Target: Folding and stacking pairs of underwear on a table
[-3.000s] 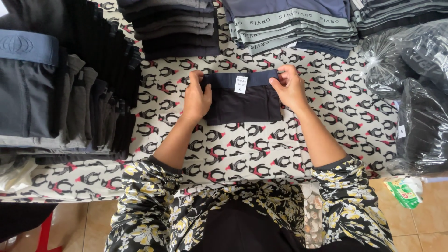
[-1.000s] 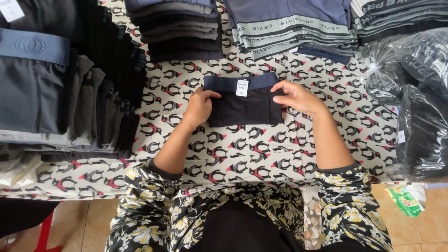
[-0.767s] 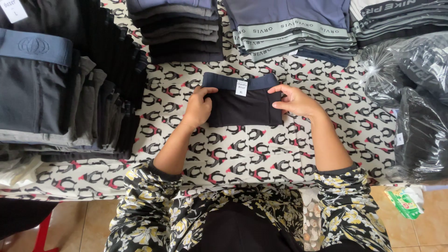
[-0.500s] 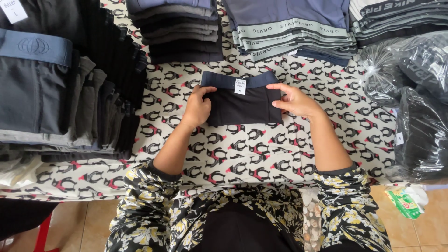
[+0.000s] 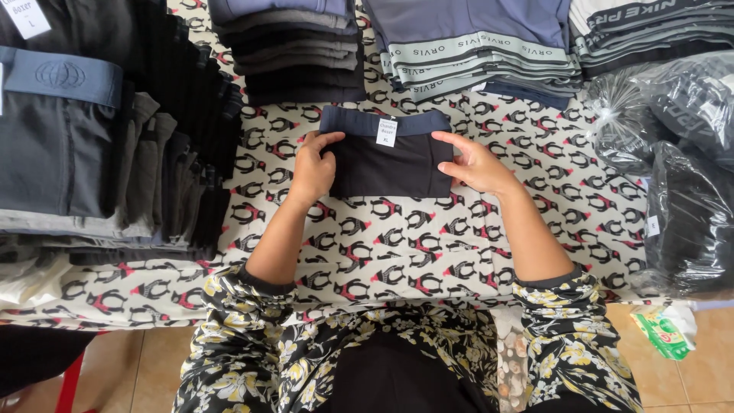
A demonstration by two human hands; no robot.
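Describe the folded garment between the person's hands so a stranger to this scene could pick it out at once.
Start at the penguin-patterned cloth covering the table. At its middle, below the stacked grey and blue garments, lies a folded black pair of boxer shorts with a navy waistband, flanked by the left hand and right hand. It alone lies single and flat, with a small white tag.

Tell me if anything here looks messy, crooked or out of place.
Little stands out. The folded dark garment lies square between the left hand and right hand, and the stacks behind look tidy. Only a green wrapper lying on the floor tiles beside the table edge looks out of place.
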